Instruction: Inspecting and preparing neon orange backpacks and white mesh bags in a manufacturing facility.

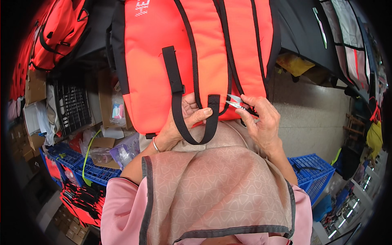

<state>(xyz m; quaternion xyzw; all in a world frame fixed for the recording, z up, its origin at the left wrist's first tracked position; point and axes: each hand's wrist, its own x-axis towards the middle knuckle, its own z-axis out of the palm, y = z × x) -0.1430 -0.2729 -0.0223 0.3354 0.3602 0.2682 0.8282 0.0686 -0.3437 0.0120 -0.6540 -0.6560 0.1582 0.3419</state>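
Note:
A bright orange-red backpack point(155, 81) with black piping lies in front of me, its padded shoulder straps facing up. My left hand point(188, 116) is under the lower end of one shoulder strap point(212, 61), thumb pressed on the black webbing point(212, 107) there. That webbing loops down and back up to the left, through a small buckle. In my right hand point(261, 121) is a pair of small silver thread snips point(234, 102). Their blades are apart and point left, close beside the strap's sewn end. Part of the snips is hidden by my fingers.
A black-covered table point(300, 30) supports the backpack, with a toothbrush point(319, 26) at right. More orange-red bags point(61, 34) lie at far left. Cardboard boxes point(107, 102), a black crate point(71, 104) and blue plastic crates point(96, 171) stand at left; another blue crate point(314, 173) is at right.

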